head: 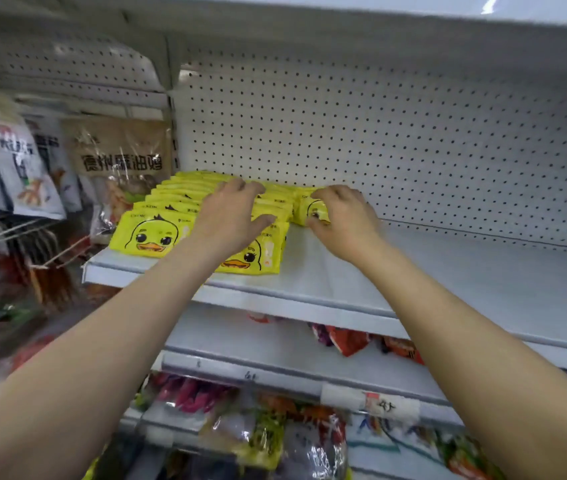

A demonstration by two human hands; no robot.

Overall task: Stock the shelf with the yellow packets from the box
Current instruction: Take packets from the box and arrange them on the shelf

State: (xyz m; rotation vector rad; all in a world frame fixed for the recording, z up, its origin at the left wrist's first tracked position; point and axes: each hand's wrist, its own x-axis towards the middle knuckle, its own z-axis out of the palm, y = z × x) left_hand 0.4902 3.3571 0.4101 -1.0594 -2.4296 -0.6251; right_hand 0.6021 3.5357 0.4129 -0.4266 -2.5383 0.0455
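Two bare forearms, nearest the camera, reached up from the lower corners to a white shelf point(344, 271) backed by pegboard point(379, 116). Left hand point(226, 216) lay flat with fingers spread and relaxed, pressing on top of the second row of yellow packets point(258, 261); it gripped nothing. Right hand point(341, 220) curled its fingers and thumb round a short upright stack of packets point(309, 211), just beside that second row, near the pegboard. A first row point(150, 230), overlapped like roof tiles, ran from the shelf's front lip to the back at the left end. The box was not in view. Snack bags point(119, 161) hung to the left, and mixed packets point(344, 337) filled the shelves below.

Judged step: seating a third row. Done well, the right hand would lower its stack against the neighbouring row, duck faces forward, while the left hand holds the second row steady. Slippery film packets probably slide and fan out, so release should be gradual.
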